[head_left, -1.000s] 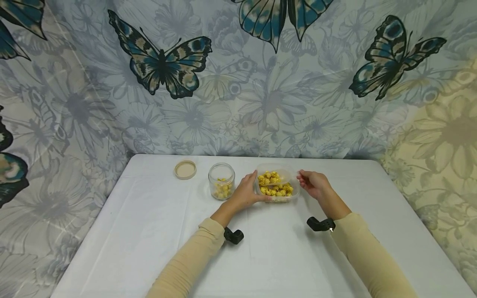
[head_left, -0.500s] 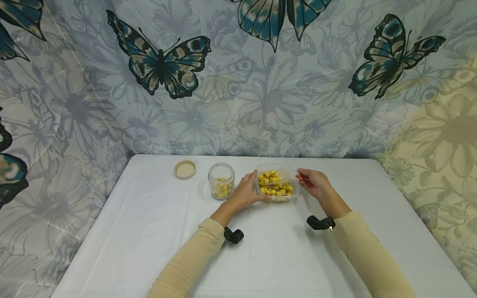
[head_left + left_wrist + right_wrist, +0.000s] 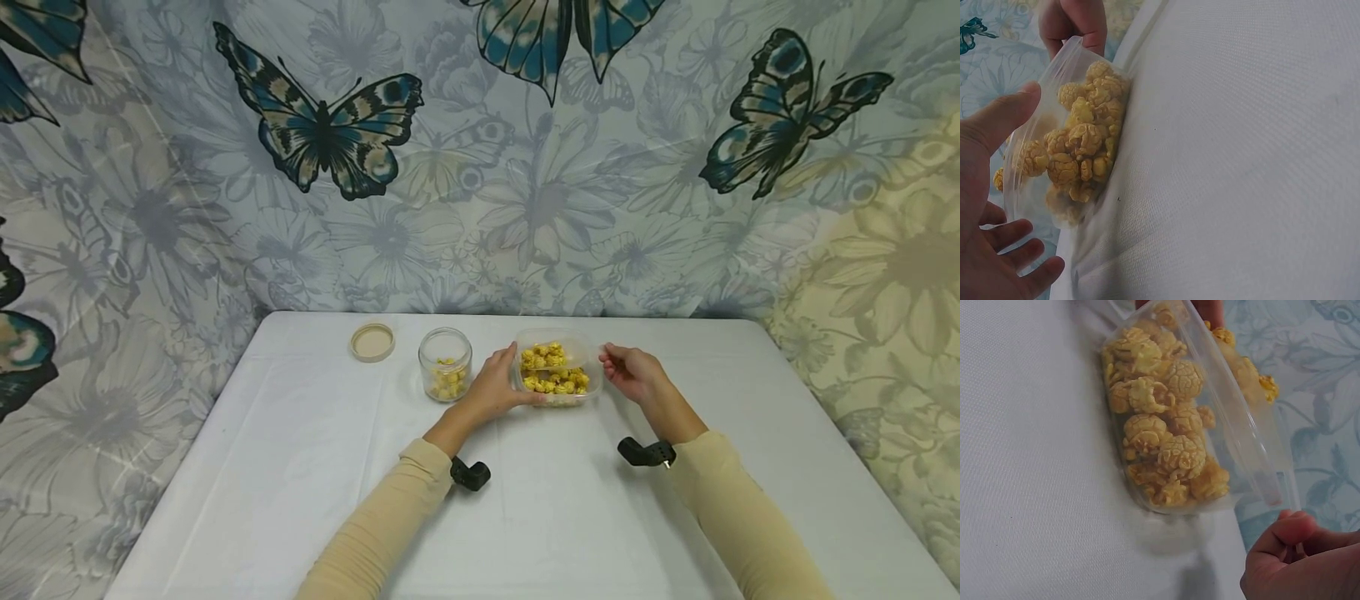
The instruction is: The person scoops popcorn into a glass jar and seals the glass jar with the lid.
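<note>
A clear plastic container [image 3: 558, 402] of yellow popcorn [image 3: 1182, 456] stands toward the back of the table. My left hand [image 3: 495, 387] holds its left side, the thumb at the near rim and the forefinger reaching toward the far corner. At the right side, my right hand [image 3: 633, 371] pinches a thin, clear plastic strip [image 3: 1291, 487] that runs up beside the container's rim; I cannot tell what kind of thing it is. More popcorn shows above the rim behind translucent plastic. Left of my left hand is a glass jar [image 3: 446, 350] with some popcorn at the bottom.
A round beige lid [image 3: 372, 342] lies left of the jar. White cloth covers the table [image 3: 525, 517], and a butterfly-print backdrop [image 3: 540, 225] rises right behind its back edge. Black cameras [image 3: 470, 475] sit on both wrists.
Almost nothing differs. My right hand has shifted slightly at the container's right side; the left hand, container, jar and lid stay where they were.
</note>
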{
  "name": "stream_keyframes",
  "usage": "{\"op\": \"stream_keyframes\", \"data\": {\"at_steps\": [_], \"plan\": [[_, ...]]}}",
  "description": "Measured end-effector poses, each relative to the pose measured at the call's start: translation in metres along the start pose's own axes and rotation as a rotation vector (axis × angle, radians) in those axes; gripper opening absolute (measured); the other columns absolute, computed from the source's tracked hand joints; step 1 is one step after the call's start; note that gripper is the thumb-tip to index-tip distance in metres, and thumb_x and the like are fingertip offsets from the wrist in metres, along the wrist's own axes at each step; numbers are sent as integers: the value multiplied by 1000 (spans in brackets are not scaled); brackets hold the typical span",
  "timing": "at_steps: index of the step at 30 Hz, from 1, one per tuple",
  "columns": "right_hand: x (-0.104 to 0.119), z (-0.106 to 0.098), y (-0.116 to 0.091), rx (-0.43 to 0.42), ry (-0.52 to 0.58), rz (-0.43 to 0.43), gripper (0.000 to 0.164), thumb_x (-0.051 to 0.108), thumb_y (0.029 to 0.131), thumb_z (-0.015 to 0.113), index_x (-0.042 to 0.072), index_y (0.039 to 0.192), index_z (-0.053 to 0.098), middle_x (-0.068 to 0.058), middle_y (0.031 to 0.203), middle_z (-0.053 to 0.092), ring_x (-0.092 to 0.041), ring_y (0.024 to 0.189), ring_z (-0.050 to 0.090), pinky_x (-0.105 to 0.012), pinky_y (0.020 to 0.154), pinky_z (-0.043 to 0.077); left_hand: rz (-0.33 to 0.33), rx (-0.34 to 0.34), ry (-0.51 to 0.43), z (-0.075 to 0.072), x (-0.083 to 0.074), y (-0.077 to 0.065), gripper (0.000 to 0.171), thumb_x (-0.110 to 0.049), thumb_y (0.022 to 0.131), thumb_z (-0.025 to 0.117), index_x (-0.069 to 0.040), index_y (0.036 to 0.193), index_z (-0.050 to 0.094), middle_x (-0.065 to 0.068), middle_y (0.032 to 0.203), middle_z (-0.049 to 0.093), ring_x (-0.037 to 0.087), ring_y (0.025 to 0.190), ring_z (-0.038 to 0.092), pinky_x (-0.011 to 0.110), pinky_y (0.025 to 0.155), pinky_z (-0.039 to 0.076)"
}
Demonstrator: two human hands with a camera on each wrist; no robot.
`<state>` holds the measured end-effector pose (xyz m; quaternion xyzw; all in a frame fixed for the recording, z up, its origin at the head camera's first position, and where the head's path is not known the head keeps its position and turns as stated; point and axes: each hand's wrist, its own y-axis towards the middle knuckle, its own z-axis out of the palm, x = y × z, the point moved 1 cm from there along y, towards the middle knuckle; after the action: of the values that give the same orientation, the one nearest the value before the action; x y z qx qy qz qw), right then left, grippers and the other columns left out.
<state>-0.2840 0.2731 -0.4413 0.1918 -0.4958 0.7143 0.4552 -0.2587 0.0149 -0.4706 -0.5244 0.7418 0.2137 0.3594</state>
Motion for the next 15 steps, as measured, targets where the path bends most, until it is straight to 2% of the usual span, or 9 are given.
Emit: {"op": "stream_keyframes", "data": {"at_steps": [3,15], "plan": [[0,-1,-1,15,11,-4,32,11,105,39,6,82,60,-5,66,63,-9,58,54,-18,54,46,1,-6,3,0,0,0,108,-48,77,79,-12,157,16,16,158,27,33,146,29,49,116,33],[2,-2,-3,-18,21,7,28,12,104,41,7,85,61,-5,70,63,-9,63,55,-18,58,47,-1,-31,24,0,1,1,111,-52,75,79,-12,157,17,12,159,25,30,148,25,46,118,31]]}}
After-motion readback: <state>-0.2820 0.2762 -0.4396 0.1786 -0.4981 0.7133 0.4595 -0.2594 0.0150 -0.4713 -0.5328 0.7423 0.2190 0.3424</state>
